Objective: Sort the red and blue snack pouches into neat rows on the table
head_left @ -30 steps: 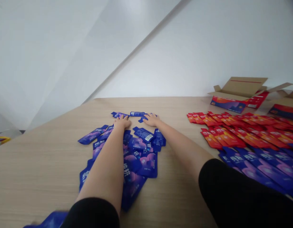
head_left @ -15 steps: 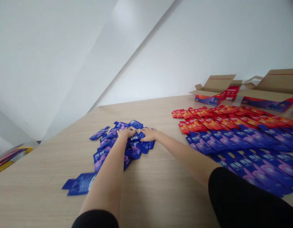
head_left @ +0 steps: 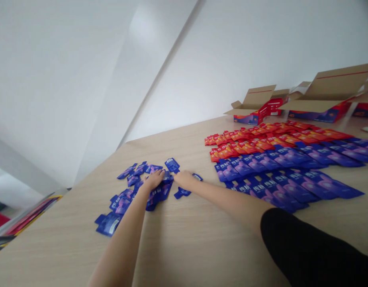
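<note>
Wooden table [head_left: 67, 239] under everything; open cartons [head_left: 255, 104] far beyond right hand. Red sachets [head_left: 255, 139], blue sachets [head_left: 285, 179] right of hands, overlapping rows keeping colours apart. Loose blue sachets [head_left: 142, 189] scattered under and left of hands. Left hand [head_left: 153, 180] palm-down on them, grip unclear; right hand [head_left: 184, 180] flat, open, seemingly empty.

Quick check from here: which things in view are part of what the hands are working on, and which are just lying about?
In the work:
- left hand, on the loose blue sachets
- right hand, nearest a blue sachet

Lying about:
- rows of blue sachets
- rows of red sachets
- open cardboard boxes
- table
</note>
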Demonstrator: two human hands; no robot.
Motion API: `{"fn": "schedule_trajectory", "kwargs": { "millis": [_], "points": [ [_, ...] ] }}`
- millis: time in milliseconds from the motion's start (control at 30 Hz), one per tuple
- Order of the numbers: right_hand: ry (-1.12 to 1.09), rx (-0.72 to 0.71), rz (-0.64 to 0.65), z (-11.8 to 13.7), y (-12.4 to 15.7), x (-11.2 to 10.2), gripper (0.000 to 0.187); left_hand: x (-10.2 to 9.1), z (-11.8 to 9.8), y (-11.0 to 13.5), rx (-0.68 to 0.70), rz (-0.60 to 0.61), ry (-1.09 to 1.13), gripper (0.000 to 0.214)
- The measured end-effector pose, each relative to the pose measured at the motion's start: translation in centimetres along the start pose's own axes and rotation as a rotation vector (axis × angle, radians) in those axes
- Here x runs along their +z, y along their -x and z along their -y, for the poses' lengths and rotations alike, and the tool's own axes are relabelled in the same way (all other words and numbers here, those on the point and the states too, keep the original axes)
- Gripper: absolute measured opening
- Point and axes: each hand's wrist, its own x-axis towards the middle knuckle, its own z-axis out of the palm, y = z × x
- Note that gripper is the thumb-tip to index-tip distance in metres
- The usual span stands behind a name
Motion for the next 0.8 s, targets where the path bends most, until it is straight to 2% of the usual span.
{"fn": "schedule_trajectory", "kwargs": {
  "millis": [167, 233, 367, 433, 500, 567, 633, 700, 767, 800],
  "points": [
    [-0.1, 0.141, -0.162, -2.7, 1.9, -4.8, 0.025, -3.1, -3.3, 2.6, -0.056, -0.215, 0.518, 0.042],
    [-0.162, 0.176, -0.251, -4.1, 3.4, -7.3, 0.024, -3.9, -5.8, 3.7, -0.027, -0.201, 0.738, 0.048],
    [-0.324, 0.125, -0.321, -7.0, 8.9, -11.2, 0.025, -4.5, -13.3, 6.5, 0.154, 0.043, 1.131, 0.046],
    [-0.456, 0.099, -0.325, -8.4, 13.2, -12.4, 0.024, -4.4, -17.6, 8.1, 0.216, 0.169, 1.261, 0.04],
    [-0.519, 0.118, -0.394, -9.6, 18.3, -13.3, 0.02, -3.9, -21.6, 9.6, 0.243, 0.294, 1.347, 0.035],
    [-0.414, 0.148, -0.543, -10.4, 23.7, -14.2, 0.019, -3.0, -25.2, 10.9, 0.238, 0.406, 1.414, 0.029],
    [-0.214, 0.108, -0.626, -10.9, 28.8, -15.0, 0.038, -1.8, -28.4, 12.0, 0.205, 0.515, 1.468, 0.026],
    [-0.027, 0.033, -0.562, -11.2, 33.3, -15.5, 0.051, -0.5, -31.4, 13.0, 0.169, 0.644, 1.498, 0.025],
    [0.115, 0.009, -0.5, -11.8, 36.8, -15.7, 0.043, 0.6, -34.2, 14.0, 0.153, 0.785, 1.502, 0.025],
    [0.169, 0.013, -0.51, -12.2, 38.3, -15.7, 0.038, 1.1, -35.6, 14.5, 0.155, 0.849, 1.498, 0.025]
  ]
}}
